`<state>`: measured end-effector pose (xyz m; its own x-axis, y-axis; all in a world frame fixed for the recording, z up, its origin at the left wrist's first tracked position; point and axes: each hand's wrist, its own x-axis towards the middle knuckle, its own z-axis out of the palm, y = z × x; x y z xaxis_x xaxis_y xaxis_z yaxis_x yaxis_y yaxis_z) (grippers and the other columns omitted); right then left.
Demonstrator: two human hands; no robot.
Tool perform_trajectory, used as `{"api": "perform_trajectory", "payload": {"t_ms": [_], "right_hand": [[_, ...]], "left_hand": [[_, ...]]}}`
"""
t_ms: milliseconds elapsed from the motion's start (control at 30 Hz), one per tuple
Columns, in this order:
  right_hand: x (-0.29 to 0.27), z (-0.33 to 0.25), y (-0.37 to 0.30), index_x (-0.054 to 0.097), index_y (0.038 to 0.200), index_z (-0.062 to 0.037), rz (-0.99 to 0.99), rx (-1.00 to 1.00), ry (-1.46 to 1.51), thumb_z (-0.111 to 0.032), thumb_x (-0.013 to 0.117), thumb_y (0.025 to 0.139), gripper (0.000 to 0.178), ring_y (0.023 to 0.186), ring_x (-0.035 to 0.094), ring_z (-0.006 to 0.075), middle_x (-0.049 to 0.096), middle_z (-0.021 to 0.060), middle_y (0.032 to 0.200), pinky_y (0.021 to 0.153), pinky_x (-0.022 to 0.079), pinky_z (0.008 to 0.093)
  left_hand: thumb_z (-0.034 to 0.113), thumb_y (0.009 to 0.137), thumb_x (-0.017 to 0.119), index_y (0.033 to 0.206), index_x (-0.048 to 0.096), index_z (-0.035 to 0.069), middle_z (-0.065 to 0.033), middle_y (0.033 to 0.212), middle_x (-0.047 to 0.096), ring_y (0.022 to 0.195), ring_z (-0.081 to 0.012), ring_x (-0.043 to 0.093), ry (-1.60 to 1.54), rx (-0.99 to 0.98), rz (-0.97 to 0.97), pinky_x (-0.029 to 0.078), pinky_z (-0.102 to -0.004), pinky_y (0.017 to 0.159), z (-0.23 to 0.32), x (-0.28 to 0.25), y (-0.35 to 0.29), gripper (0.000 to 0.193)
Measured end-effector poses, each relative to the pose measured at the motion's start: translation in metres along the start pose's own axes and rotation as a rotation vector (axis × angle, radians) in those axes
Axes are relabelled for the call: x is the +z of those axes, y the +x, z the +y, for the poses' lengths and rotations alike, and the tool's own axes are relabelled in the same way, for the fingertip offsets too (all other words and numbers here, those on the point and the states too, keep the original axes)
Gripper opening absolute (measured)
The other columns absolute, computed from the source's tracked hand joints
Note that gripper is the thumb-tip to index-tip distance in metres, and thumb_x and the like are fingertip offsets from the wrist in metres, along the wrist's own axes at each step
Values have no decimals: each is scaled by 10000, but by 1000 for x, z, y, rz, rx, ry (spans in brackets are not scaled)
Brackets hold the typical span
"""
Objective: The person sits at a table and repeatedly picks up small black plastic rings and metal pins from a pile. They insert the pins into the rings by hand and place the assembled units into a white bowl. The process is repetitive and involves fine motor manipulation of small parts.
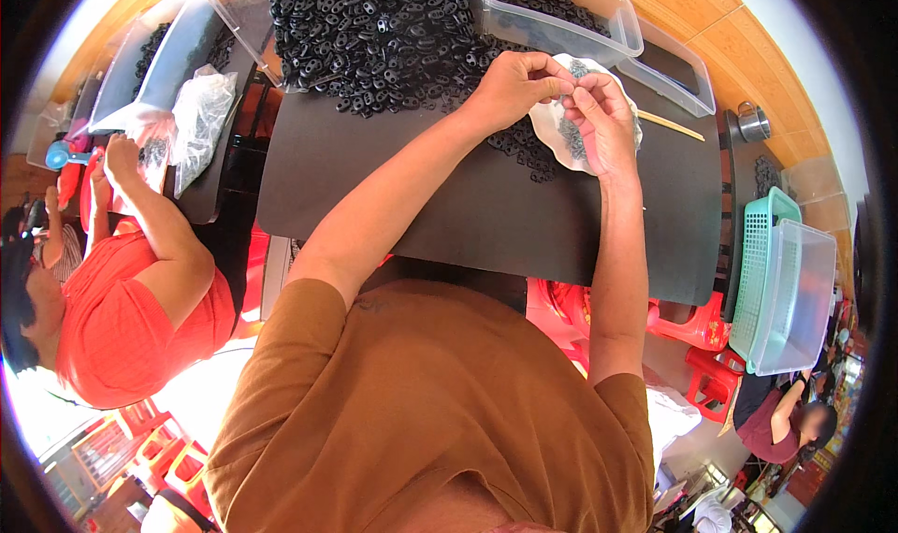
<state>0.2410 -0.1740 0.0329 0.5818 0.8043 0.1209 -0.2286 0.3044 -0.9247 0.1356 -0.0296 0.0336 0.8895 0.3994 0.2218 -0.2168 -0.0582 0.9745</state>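
Observation:
Both of my hands meet over a white scalloped plate (563, 145) that holds many small grey pieces. The fingers of my left hand (520, 86) are pinched together, palm down, at the plate's far side. My right hand (603, 122) has thumb and fingertips closed against the left fingertips. Whatever lies between them is too small to make out. Just left of the plate spreads a big heap of black plastic pieces with two holes each (374, 37), and some lie loose by the plate's near left rim.
Clear plastic bins (561, 33) stand behind the plate. A wooden chopstick (672, 125) lies at its right. Further right are a metal cup (753, 122) and a green basket (753, 276). On the left, a person in red (140, 309) works beside a plastic bag (201, 126).

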Motion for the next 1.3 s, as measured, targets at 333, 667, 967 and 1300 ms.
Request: {"api": "perform_trajectory", "payload": {"t_ms": [333,667,967,1300], "right_hand": [[-8,12,4,598,993,-74,-56,39,280,-50,689,898,133,779,632,119,643,22,890,705,529,241],[4,4,0,681,1001,-34,82,-291,-431,3,703,861,146,786,662,122,695,33,919,685,543,250],[17,-5,-3,704,899,-40,130,-684,-936,30,725,806,118,767,664,115,696,39,854,661,536,241],[2,5,1,609,893,-14,130,-252,-310,5,663,858,67,748,615,77,637,20,858,690,534,243]], "left_hand": [[117,877,723,964,717,3,-20,849,681,769,-67,577,-92,-12,6,481,-223,711,3,5,-5,144],[172,913,710,990,701,29,5,857,654,755,-69,557,-320,-202,54,487,-229,720,-3,9,-8,163],[184,968,636,1046,648,38,-16,978,633,854,-82,592,-370,-249,4,525,-236,797,-10,9,-7,167],[176,1025,510,1052,556,58,-28,1002,588,867,-94,567,-402,-264,-84,505,-242,811,-3,13,-8,130]]}}
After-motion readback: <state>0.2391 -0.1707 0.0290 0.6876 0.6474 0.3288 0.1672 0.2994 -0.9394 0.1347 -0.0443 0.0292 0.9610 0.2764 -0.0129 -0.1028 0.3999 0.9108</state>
